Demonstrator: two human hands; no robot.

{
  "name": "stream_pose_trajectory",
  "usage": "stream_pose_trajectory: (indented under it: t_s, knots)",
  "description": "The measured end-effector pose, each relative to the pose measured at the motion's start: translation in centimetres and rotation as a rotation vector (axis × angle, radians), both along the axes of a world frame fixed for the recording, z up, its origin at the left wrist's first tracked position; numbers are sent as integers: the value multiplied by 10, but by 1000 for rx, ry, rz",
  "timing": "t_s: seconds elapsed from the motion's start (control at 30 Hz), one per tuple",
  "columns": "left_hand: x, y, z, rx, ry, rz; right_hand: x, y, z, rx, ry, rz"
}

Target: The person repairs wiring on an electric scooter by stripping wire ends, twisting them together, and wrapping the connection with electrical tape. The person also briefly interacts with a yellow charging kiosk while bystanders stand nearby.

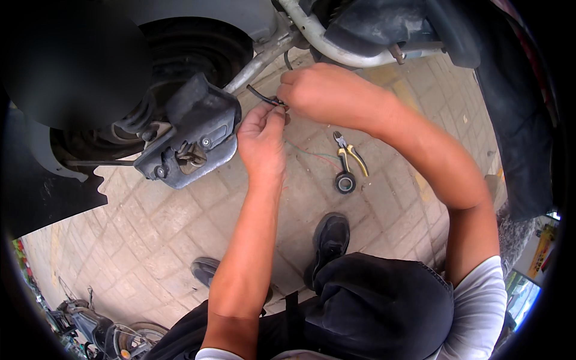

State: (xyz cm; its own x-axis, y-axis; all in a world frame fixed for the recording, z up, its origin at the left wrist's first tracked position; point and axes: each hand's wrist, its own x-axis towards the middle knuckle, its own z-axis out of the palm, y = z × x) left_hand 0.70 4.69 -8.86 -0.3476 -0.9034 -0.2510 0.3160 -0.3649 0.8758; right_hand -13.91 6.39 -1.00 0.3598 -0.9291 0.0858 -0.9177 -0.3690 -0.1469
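A short black cable (259, 94) is pinched in the fingertips of my left hand (262, 135), its loose end pointing up and left. My right hand (318, 90) is closed at the same spot, with its fingertips against the cable's other end. What exactly the right fingers grip is hidden behind that hand. Below my hands, wire cutters (349, 155) with yellow and black handles lie on the paving, jaws pointing away from me. A roll of black tape (345, 182) rests by their handles. Thin green and reddish wires (315, 153) trail over the bricks beside them.
Ahead stands a two-wheeler with a dark wheel (198, 51), a silver frame tube (342, 53) and a black plastic cover (201, 135) close to my left hand. My shoes (332, 234) are on the brick paving (156, 222). Another two-wheeler (99, 327) is behind at lower left.
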Motion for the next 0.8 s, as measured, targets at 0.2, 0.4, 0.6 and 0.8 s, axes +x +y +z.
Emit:
stream_pose_trajectory:
  t_s: [0.2,0.4,0.6,0.8]
  knots:
    - [1,-1,0,-7,-2,-33,2,-2,1,-32,108,93]
    - [4,-2,2,-1,5,-56,-2,-4,1,-19,41,87]
    - [3,-1,1,7,8,-50,-5,-7,0,33,-8,68]
    - [2,0,1,-2,-61,-33,-2,-7,-1,0,60,103]
